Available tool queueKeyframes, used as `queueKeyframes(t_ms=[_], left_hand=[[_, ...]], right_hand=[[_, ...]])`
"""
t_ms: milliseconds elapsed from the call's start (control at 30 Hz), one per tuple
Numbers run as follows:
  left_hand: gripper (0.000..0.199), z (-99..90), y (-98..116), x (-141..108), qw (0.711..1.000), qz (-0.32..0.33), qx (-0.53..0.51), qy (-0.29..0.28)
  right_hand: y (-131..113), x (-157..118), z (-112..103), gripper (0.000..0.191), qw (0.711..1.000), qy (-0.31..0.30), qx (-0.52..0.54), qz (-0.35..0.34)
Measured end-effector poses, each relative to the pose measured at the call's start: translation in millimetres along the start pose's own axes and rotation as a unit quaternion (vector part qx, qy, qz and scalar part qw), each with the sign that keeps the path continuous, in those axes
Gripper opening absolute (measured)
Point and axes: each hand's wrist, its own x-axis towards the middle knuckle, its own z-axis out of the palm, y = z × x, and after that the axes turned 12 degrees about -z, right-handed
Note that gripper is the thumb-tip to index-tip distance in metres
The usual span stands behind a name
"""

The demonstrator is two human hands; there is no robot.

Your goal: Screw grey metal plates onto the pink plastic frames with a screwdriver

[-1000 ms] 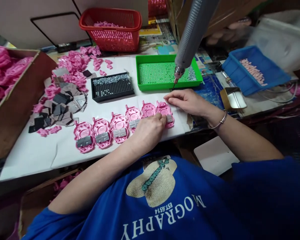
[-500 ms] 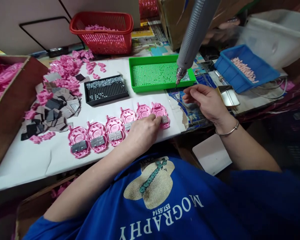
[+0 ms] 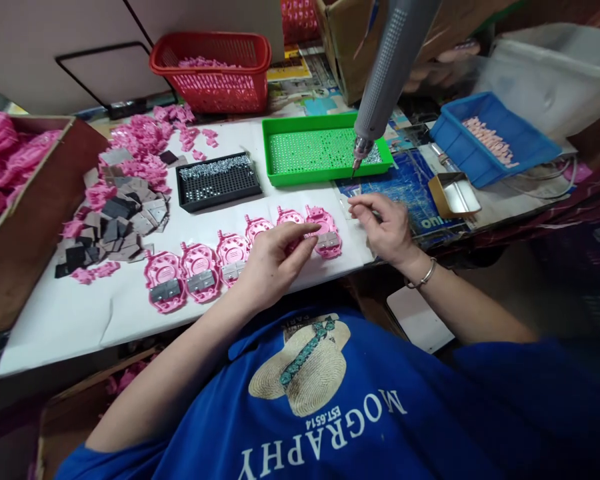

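Note:
Several pink plastic housings (image 3: 165, 270) lie in a slanting row along the front of the white work surface, the visible ones mostly bearing a flat grey or black plate (image 3: 203, 281) at the near end. My left hand (image 3: 275, 263) hovers over the right part of the row, thumb and forefinger apart with nothing seen between them, partly hiding some housings. Just left of its neighbour's edge, the rightmost housing (image 3: 324, 223) lies between my two hands. My right hand (image 3: 384, 227) is closed, fingertips pinched together; what they hold, if anything, is too small to name. Above it hangs a grey electric screwdriver (image 3: 383, 87), bit downward.
A black perforated tray (image 3: 220, 200) and a green tray (image 3: 280, 179) hold small screws. Left are loose plates (image 3: 117, 208), pink parts (image 3: 140, 137) and a box (image 3: 55, 200). A red basket (image 3: 215, 87) stands behind; a blue bin (image 3: 460, 143) and metal tin (image 3: 443, 197) are right.
My left hand has drawn back leftward off the rightmost housing, and its thumb and forefinger have spread. My right hand has moved left and nearer the row. The view has shifted slightly.

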Motion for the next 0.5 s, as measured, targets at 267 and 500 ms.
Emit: queueKeyframes(t_ms=[267,500], left_hand=[[0.037,-8.4,-4,-2,0.893,-0.200,-0.386,-0.116],[0.043,-6.9,-9,0,0.854,-0.189,-0.473,-0.102]], right_hand=[[-15,16,7,0.022,0.970,-0.102,-0.126,-0.182],[-68,40,26,0.034,0.971,-0.154,0.056,-0.174]])
